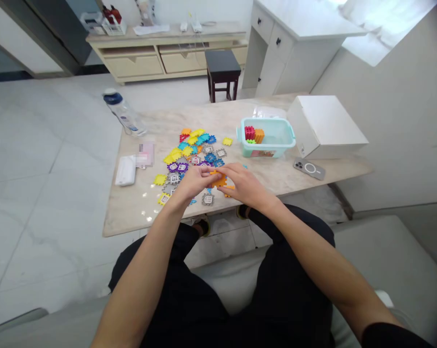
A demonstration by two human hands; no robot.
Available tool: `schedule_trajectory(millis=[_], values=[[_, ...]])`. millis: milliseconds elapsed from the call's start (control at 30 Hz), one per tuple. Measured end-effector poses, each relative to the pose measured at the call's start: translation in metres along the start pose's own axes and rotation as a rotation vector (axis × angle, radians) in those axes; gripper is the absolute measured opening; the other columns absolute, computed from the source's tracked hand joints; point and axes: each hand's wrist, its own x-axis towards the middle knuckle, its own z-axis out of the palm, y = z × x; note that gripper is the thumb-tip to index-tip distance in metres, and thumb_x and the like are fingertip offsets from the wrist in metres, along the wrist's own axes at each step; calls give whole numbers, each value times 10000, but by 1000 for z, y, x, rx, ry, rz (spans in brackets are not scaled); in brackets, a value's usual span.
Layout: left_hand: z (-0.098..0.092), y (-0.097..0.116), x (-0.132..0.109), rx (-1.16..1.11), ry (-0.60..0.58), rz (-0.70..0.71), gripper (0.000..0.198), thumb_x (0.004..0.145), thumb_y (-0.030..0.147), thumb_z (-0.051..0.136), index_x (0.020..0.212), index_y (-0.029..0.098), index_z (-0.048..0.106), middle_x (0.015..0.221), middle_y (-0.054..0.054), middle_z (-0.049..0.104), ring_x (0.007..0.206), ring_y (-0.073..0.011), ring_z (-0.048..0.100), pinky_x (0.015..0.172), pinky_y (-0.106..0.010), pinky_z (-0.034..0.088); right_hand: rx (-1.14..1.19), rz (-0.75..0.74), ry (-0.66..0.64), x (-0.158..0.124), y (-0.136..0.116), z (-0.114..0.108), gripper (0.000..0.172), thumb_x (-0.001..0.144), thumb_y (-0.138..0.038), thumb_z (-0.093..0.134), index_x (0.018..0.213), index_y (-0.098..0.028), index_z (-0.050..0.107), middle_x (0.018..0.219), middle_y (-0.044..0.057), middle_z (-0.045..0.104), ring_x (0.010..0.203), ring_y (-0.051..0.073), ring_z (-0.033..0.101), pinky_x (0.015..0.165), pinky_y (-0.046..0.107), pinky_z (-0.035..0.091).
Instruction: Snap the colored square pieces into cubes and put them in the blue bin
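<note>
Between my two hands, just above the table, is an orange toothed building tile [219,181]. My left hand [197,182] pinches its left side with thumb and fingers. From the right, my right hand [243,183] grips its other edge. Another orange piece shows partly under my right hand. Around my left hand spreads a pile of loose toothed tiles in yellow, blue, purple and grey, some with window shapes. A grey window tile [208,199] lies near the table's front edge, and a lone yellow tile [227,141] sits farther back.
A mint-green bin [267,151] holds red, orange and green tile blocks. Right of it stand a white box [325,121] and a phone [309,168]. On the left are a water bottle [127,116] and a white tissue pack [125,170]. A dark stool [223,65] stands beyond the table.
</note>
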Motion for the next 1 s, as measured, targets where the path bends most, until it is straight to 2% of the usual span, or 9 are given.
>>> schedule_trajectory(millis=[67,133,233,300,400,633,867,1000], values=[[8,-2,8,27,36,-35,554,874,622,908,1157,165,774,945,-87,843,765,-186,753,688,-270,541,-32,32,-19,-3,8,-3,547,1049,-272,768,1584,-265,654,1436,139,723,1382,334,671,1204,543,575],[14,-3,15,39,76,-83,545,972,661,804,1208,175,728,1159,-132,850,804,-193,800,670,-263,546,-86,86,-56,-7,18,-4,522,1065,-299,751,1577,-252,656,1440,141,717,1357,329,681,1189,520,575],[17,-3,19,3,89,-127,591,1044,755,646,1195,188,719,1345,-163,812,843,-200,830,640,-255,543,-220,183,-175,-12,38,-1,490,1053,-328,779,1518,-204,689,1402,153,724,1304,339,696,1168,498,566],[14,-1,19,-32,99,-120,614,1051,778,600,1173,192,737,1322,-164,819,874,-211,834,653,-254,557,-299,233,-276,-14,51,4,467,1021,-335,825,1444,-164,724,1355,167,732,1261,349,704,1138,482,566],[9,2,19,-57,130,-84,548,1069,710,587,1162,198,758,1288,-155,830,901,-220,836,663,-257,572,-335,259,-363,-13,64,14,452,984,-354,879,1367,-154,751,1327,167,735,1238,344,702,1101,449,567],[4,5,15,-42,180,-32,377,1076,530,604,1088,188,761,1302,-143,824,875,-202,837,629,-247,562,-341,256,-420,-13,66,36,452,1006,-362,860,1391,-158,742,1373,169,722,1259,333,697,1103,421,553],[1,2,14,-25,182,-1,236,1059,403,627,1050,198,745,1279,-109,829,872,-184,835,643,-256,570,-369,272,-464,-19,69,46,433,1018,-377,847,1372,-148,746,1362,178,722,1268,333,695,1110,402,536],[0,-6,15,92,216,74,218,1067,400,613,1080,216,730,1203,-91,838,874,-208,832,728,-317,621,-374,269,-486,-17,67,48,437,1016,-377,849,1373,-151,740,1384,181,710,1288,332,683,1117,393,526]])
